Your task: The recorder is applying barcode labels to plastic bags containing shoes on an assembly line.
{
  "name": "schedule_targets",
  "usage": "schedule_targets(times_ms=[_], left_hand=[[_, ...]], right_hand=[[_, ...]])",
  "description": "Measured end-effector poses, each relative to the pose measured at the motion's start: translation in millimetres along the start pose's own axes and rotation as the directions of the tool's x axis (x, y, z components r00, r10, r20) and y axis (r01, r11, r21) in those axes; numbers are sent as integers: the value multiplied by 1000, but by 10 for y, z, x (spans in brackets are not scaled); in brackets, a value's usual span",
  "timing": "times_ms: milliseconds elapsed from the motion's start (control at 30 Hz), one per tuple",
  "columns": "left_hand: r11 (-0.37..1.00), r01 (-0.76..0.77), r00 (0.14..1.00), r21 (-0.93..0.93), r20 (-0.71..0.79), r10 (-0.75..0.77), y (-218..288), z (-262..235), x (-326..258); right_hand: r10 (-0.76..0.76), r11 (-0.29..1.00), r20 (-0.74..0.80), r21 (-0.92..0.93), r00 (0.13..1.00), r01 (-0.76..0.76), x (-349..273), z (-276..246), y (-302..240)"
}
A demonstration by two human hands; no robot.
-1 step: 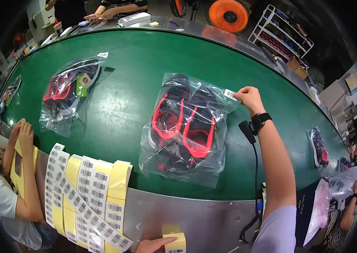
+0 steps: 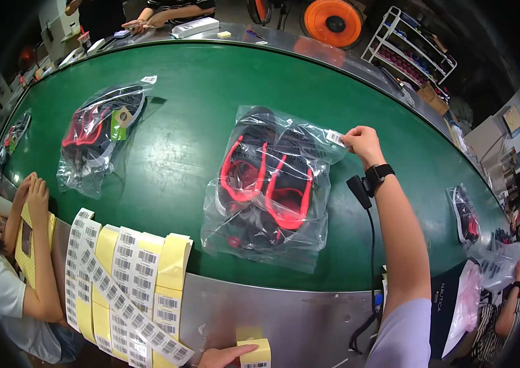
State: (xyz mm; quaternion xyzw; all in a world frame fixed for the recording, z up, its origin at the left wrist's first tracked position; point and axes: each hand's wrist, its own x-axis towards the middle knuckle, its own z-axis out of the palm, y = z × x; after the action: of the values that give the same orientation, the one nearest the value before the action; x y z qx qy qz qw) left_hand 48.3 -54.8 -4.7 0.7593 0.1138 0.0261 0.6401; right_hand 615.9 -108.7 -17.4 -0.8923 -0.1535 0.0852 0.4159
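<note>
A clear plastic bag [image 2: 315, 245] lies on the green surface, with a pair of black shoes [image 2: 287, 190] with red trim inside. At its upper right corner is a white barcode label [image 2: 335, 137]. The fingertips of my right hand [image 2: 364, 144] pinch that label's edge against the bag corner. My left hand [image 2: 229, 356], partly cut off by the lower edge, holds a small yellow label strip [image 2: 257, 354] with a printed white label; its index finger lies across the strip. Left of it, long strips of barcode labels [image 2: 131, 270] hang over the metal edge.
Another bagged pair of shoes [image 2: 91, 132] lies at left, and a bagged shoe [image 2: 465, 214] at far right. A black cord [image 2: 373, 257] runs from my wrist. A dark box [image 2: 453, 306] stands at lower right. Co-workers' arms [image 2: 39, 227] show left, right and across.
</note>
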Motion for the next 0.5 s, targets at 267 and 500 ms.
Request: schedule_targets(times_ms=[267, 500], left_hand=[[997, -54, 998, 48, -23, 55, 5, 1, 5], [999, 19, 999, -28, 32, -18, -16, 16, 3]], right_hand=[[18, 931, 12, 365, 1000, -21, -205, 187, -1], [-75, 698, -137, 700, 988, 150, -436, 91, -253]])
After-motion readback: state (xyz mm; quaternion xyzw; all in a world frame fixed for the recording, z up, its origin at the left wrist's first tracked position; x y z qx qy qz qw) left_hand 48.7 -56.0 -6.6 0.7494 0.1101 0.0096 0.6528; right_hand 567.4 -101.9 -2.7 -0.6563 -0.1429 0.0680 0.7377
